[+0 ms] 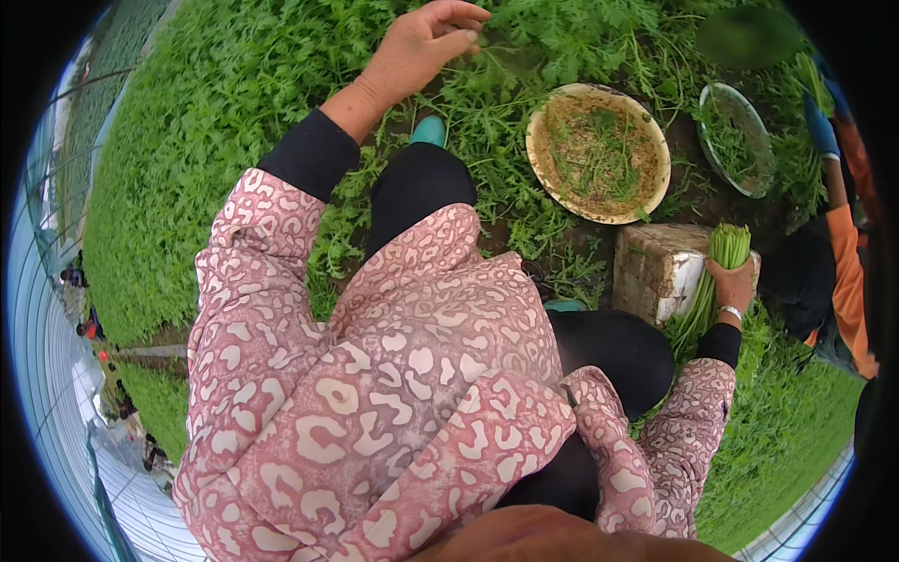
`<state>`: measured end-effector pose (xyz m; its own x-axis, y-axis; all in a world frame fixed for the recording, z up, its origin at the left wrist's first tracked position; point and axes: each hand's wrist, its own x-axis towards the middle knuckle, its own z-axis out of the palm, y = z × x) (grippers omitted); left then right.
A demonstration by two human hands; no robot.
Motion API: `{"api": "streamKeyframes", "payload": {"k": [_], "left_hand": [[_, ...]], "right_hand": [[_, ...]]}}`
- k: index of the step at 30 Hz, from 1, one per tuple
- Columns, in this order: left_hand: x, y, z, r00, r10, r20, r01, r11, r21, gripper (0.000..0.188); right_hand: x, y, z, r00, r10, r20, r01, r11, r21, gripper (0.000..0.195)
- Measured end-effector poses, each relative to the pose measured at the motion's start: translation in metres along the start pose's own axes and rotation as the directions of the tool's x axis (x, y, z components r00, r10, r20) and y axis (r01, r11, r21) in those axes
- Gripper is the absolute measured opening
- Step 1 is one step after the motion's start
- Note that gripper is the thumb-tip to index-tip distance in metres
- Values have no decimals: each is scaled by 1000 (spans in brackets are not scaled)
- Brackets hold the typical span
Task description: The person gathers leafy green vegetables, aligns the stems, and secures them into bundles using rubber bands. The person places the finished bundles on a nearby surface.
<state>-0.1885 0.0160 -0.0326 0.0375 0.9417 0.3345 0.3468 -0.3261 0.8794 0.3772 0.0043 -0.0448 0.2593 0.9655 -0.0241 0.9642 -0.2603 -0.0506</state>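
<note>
My left hand is over the leafy green plants at the top, its fingers loosely bent and the thumb apart; no held thing shows. At the right, my right hand grips a bundle of cut green stems, cut ends up and leaves hanging down. A metal bracelet is on that wrist. The bundle is against the end of a worn, dirty white foam box. Above the box lies a round, cream-coloured basin with loose green scraps inside.
A second basin with greens stands farther right. Beside it is a co-worker in orange sleeves and blue gloves, with greens by the gloves. My knees and teal footwear are among the plants. Greenhouse sheeting and hoops curve along the left edge.
</note>
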Motion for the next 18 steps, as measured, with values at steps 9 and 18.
{"api": "streamKeyframes", "payload": {"k": [9,18], "left_hand": [[-467,-101,-98,254,-594,-763,927,374,18,25],[-609,-115,19,-297,-781,-550,936,-353,-5,58]], "right_hand": [[81,39,-2,992,-120,49,118,992,40,83],[98,61,12,985,-127,118,104,977,184,64]]}}
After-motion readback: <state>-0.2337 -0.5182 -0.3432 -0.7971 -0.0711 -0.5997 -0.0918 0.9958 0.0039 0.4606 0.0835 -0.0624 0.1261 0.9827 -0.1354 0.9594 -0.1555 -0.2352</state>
